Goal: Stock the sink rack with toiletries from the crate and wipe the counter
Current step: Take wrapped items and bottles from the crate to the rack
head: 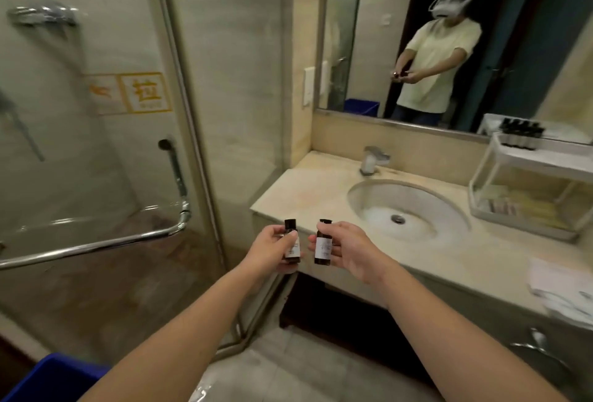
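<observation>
My left hand [272, 249] grips a small dark bottle [291, 246] with a black cap and white label, held upright. My right hand [349, 249] grips a second small dark bottle [322, 246] of the same kind. Both bottles hang side by side in the air, just in front of the counter's left front corner. The white two-tier rack [526, 190] stands on the counter [308, 190] at the far right; several dark bottles [521, 135] line its top shelf and flat packets lie in its lower tray. A corner of the blue crate [54, 379] shows at the bottom left, on the floor.
A round sink [407, 209] with a chrome tap [372, 159] sits in the middle of the counter. A white cloth or paper [561, 292] lies at the counter's right front. A glass shower door [96, 145] with a chrome handle bar stands at the left. A mirror [449, 36] covers the wall.
</observation>
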`<state>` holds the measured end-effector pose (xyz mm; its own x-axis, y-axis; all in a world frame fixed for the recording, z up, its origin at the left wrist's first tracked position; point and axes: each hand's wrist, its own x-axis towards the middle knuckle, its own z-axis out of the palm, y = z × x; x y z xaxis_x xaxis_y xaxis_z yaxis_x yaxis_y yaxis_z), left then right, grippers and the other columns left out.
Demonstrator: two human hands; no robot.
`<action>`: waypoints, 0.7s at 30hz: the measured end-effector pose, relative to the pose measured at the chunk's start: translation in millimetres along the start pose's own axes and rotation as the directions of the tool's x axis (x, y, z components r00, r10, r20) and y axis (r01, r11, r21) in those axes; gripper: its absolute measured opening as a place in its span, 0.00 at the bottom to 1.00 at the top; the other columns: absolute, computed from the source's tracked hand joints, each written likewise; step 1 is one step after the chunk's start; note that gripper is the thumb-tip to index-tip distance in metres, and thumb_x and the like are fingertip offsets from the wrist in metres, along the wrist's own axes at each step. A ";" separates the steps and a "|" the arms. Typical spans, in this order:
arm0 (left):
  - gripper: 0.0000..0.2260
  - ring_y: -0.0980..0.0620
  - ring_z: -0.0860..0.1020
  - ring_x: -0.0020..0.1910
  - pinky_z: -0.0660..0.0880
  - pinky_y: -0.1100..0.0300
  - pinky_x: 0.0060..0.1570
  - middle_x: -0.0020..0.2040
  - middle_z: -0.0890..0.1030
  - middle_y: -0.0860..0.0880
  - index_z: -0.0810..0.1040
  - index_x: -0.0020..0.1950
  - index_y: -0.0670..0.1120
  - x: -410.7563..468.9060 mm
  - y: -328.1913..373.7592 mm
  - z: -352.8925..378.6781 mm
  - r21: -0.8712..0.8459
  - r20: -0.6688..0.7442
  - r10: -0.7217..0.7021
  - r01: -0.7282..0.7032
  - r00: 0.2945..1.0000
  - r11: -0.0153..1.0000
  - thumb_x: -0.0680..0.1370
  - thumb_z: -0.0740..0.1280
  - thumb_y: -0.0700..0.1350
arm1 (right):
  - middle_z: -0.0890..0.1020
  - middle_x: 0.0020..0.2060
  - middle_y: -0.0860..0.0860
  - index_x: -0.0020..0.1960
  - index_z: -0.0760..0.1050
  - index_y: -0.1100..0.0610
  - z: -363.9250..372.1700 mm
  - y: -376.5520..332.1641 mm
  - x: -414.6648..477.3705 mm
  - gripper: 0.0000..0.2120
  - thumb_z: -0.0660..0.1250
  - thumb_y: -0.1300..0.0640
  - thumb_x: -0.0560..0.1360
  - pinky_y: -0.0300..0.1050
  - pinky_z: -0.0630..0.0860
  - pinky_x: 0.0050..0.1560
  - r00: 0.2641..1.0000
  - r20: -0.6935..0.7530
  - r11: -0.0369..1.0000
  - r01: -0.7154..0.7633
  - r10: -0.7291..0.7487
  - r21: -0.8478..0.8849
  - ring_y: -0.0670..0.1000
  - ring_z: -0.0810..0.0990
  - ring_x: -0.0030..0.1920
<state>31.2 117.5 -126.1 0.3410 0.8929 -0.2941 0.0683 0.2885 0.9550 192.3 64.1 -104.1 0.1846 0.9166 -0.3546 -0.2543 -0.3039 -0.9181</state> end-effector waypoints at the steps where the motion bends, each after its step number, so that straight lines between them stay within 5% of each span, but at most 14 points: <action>1: 0.13 0.49 0.83 0.42 0.81 0.49 0.43 0.55 0.80 0.43 0.70 0.62 0.43 4.6 4.0 17.8 0.004 0.019 0.000 0.000 1.000 1.000 0.80 0.65 0.45 | 0.85 0.48 0.60 0.51 0.70 0.59 -16.1 -5.9 -2.5 0.12 0.70 0.56 0.76 0.53 0.81 0.49 1.000 -0.015 1.000 0.013 -0.013 -0.007 0.58 0.85 0.49; 10: 0.11 0.45 0.84 0.48 0.81 0.49 0.43 0.52 0.82 0.43 0.71 0.57 0.46 38.7 29.0 152.7 0.051 0.249 -0.011 -0.001 0.968 0.999 0.80 0.64 0.51 | 0.86 0.45 0.59 0.57 0.73 0.63 -147.9 -45.1 -28.5 0.19 0.72 0.51 0.75 0.50 0.82 0.42 0.970 -0.205 0.991 0.117 -0.127 -0.062 0.58 0.86 0.45; 18: 0.08 0.49 0.83 0.51 0.79 0.50 0.52 0.56 0.80 0.44 0.73 0.60 0.48 50.3 39.6 246.4 0.139 0.453 -0.012 -0.057 0.892 0.989 0.82 0.62 0.47 | 0.86 0.41 0.58 0.50 0.72 0.59 -229.0 -66.9 -51.2 0.15 0.74 0.52 0.73 0.47 0.82 0.40 0.892 -0.409 0.981 0.176 -0.193 -0.078 0.57 0.86 0.42; 21: 0.10 0.49 0.83 0.52 0.80 0.51 0.48 0.56 0.80 0.44 0.73 0.61 0.46 58.7 42.8 275.9 0.153 0.485 -0.015 -0.068 0.874 0.986 0.81 0.63 0.47 | 0.86 0.42 0.59 0.51 0.73 0.60 -255.4 -74.1 -57.0 0.16 0.74 0.52 0.73 0.47 0.83 0.41 0.857 -0.474 0.979 0.189 -0.201 -0.072 0.55 0.86 0.41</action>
<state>312.8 87.0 -92.3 0.7521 0.6085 -0.2530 0.1873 0.1707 0.9674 443.1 -32.0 -61.1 0.6597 0.7234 -0.2036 -0.1455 -0.1429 -0.9790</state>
